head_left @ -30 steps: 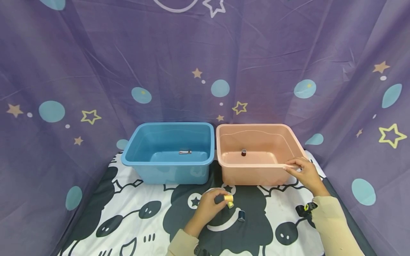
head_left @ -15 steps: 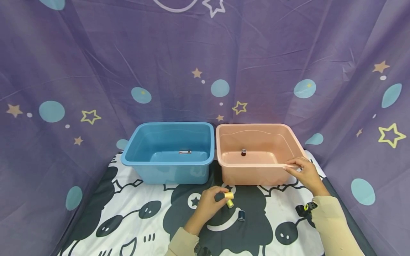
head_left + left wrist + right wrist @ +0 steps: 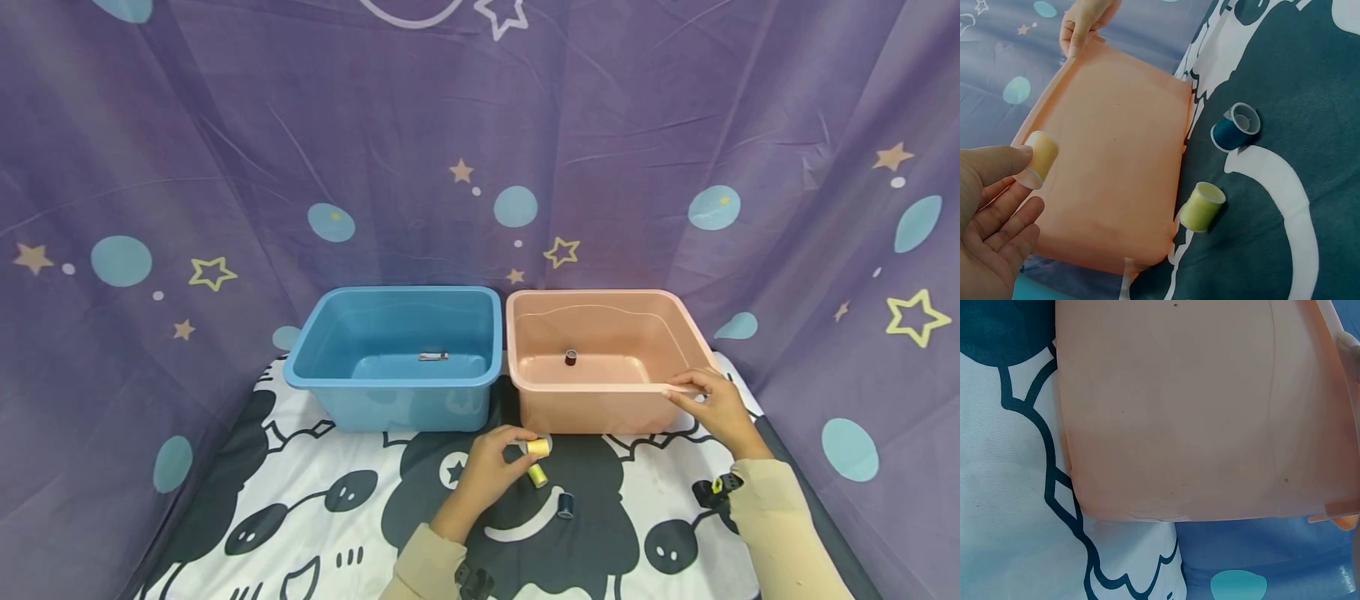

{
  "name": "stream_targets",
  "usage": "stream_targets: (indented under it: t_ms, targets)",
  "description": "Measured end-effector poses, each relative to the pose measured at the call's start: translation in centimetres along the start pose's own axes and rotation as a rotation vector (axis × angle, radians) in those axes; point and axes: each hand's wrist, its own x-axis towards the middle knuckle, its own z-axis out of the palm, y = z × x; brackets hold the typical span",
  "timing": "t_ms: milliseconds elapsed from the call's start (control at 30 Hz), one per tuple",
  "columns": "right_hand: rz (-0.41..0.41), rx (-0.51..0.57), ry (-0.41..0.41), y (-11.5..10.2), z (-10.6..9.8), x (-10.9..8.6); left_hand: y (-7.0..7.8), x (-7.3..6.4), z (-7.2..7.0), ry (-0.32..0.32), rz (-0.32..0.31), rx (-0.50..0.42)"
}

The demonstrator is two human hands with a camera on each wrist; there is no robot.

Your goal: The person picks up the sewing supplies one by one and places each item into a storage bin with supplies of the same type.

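Note:
My left hand (image 3: 489, 471) pinches a yellow thread spool (image 3: 537, 447) between thumb and fingertips, raised over the cloth in front of the peach basin (image 3: 592, 412). In the left wrist view that pale-yellow spool shows its white ends, with the other fingers loosely spread below. A yellow-green thread spool (image 3: 1202, 207) and a dark blue thread spool (image 3: 1235, 127) lie on the cloth near this hand. My right hand (image 3: 712, 410) grips the front rim of the peach basin near its right corner. Inside that basin rests a dark reddish-brown spool (image 3: 571, 357).
The blue basin (image 3: 405, 408) stands left of the peach one, with a small nail clipper-like item (image 3: 433, 357) on its floor. Both stand on a black-and-white patterned cloth (image 3: 315, 467). A purple curtain (image 3: 420, 125) hangs close behind and along the sides.
My left hand has lifted the yellow spool slightly upward toward the peach basin, away from the yellow-green spool on the cloth. My right hand has stayed on the rim.

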Motion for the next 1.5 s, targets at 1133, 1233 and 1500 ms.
stream_targets:
  t_ms: [1133,1233,1500]
  targets:
    - [-0.004,-0.006,0.004,0.3,0.1,0.1,1.5,2.3,-1.4,-0.010,0.035,-0.017]
    - [-0.007,-0.005,0.003,0.3,0.1,0.1,1.4,2.3,-1.4,-0.006,0.039,-0.018]
    - [0.012,-0.006,-0.012,0.1,0.0,0.0,1.8,2.8,-1.7,0.011,0.052,-0.007]
